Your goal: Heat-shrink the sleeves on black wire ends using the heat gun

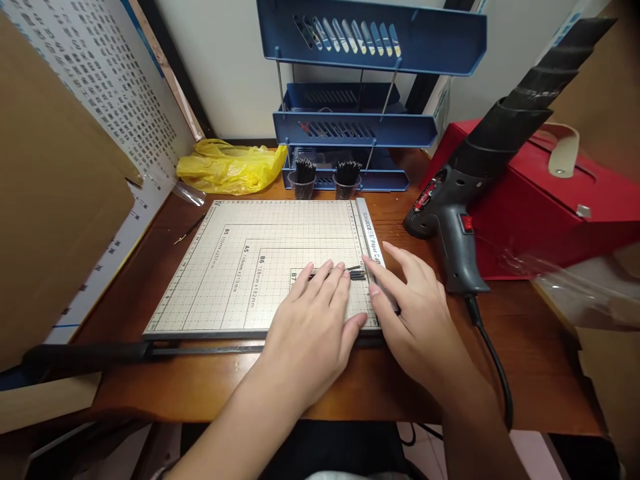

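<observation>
- Right, I'm looking down at a paper cutter [260, 267] lying flat on the wooden table [225, 387], with both hands on its near right part.
- The left hand [313, 327] is spread flat, palm down, fingers pressing on a small bundle of thin black strips [354, 272]; it is not clenched and not gripping, just pinning them to the gridded board.
- The right hand [410, 313] lies open as well, fingers stretched along the cutter's right-edge rail [373, 247], index tip touching the strip ends; it holds nothing.
- The strips sit just beyond the left fingertips, between the two hands. Their long axis runs left to right across the board, ends reaching the rail on the right.
- So I judge the left hand to be the one on top of the bundle, while the right hand meets only its right end.
- The cutter's dark handle arm [90, 353] runs along the near edge, out to the left, well apart from both hands.
- Off to the right, a black heat gun [460, 227] rests on the table against a red box [550, 207], its cord [493, 360] trailing toward the near side.
- Far side: two small cups of black sticks [325, 179], a blue tray stack [360, 120] and a yellow bag [230, 165].
</observation>
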